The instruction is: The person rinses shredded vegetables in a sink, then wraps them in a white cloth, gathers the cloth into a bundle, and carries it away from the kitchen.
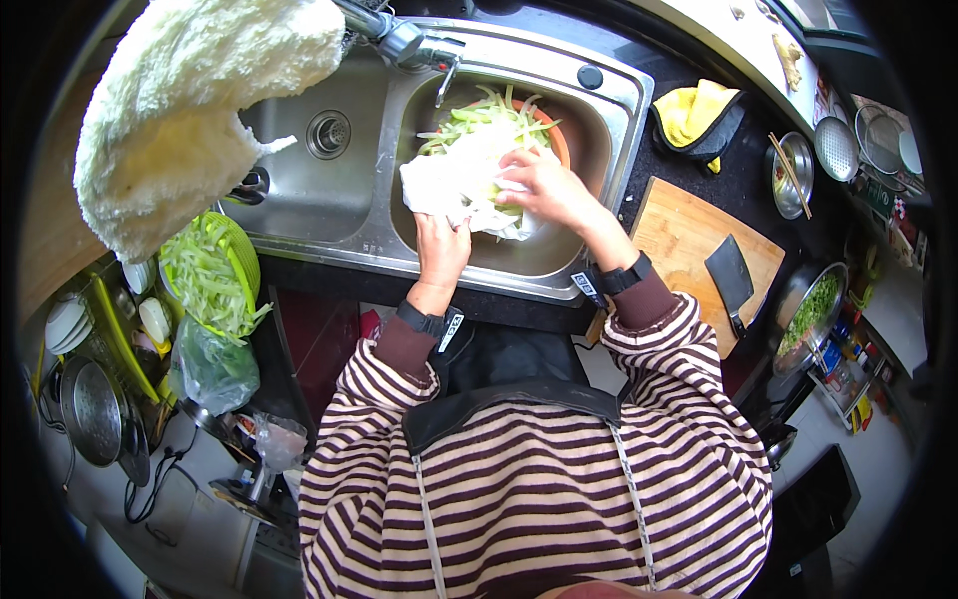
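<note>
A white cloth (449, 180) lies bunched over pale green vegetable strips (490, 116) in the right basin of a steel double sink. Beneath the strips, the rim of an orange bowl (558, 146) shows. My left hand (441, 251) grips the near edge of the cloth, thumb towards the right. From the right, my right hand (550, 187) reaches over the cloth with bent fingers against it; whether they pinch it is unclear. A few strips peek out below the cloth near that hand. The bowl's near side is hidden.
The faucet (441, 56) overhangs the sink (380, 150). A fluffy white thing (187, 112) blocks the upper left. A green basket (247, 251) of strips stands left. Right are a cutting board (673, 239) with a cleaver (730, 277), a yellow-and-grey cloth (696, 116) and a steel bowl (793, 176) with chopsticks.
</note>
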`<state>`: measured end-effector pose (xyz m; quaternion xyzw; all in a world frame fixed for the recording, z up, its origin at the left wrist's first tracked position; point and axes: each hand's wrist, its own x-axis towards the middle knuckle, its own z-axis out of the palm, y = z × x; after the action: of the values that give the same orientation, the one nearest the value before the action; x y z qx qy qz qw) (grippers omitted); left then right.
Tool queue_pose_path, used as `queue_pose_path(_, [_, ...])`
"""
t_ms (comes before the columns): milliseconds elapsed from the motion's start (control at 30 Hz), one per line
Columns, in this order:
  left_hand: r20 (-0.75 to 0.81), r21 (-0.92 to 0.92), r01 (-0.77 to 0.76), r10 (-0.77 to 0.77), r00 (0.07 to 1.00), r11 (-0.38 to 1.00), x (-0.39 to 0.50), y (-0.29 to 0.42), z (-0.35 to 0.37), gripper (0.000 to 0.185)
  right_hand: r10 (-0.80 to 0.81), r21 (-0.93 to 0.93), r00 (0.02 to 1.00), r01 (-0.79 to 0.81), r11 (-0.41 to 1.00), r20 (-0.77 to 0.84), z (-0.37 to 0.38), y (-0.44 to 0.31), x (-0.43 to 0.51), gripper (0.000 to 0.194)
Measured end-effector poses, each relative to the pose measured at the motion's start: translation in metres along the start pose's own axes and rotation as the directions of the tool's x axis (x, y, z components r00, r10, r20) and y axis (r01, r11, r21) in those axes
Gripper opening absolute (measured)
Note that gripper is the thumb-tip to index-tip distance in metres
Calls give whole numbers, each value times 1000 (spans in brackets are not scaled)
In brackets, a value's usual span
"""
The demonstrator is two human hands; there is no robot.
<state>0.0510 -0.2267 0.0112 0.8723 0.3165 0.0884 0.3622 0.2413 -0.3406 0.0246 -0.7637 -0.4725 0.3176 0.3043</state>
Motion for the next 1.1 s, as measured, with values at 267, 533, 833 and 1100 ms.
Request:
queue_pose_path(267, [-31, 19, 17, -16, 999, 1000, -4, 2, -2, 45, -56, -90, 981, 39, 995, -187, 10, -16, 23, 40])
queue_pose_path(533, [-65, -5, -20, 19, 998, 1000, -9, 4, -8, 33, 220, 546, 941, -46, 836, -258, 22, -28, 8, 25])
queue_pose_path(833, [-42, -391, 371, -419, 907, 843, -4, 4, -7, 58, 436, 853, 858, 6, 521, -272, 15, -36, -12, 19])
queue_pose_path(1100, [148, -181, -157, 184, 972, 971, 25, 21, -17, 50, 21, 375, 992, 28, 927, -124, 23, -46, -8, 19])
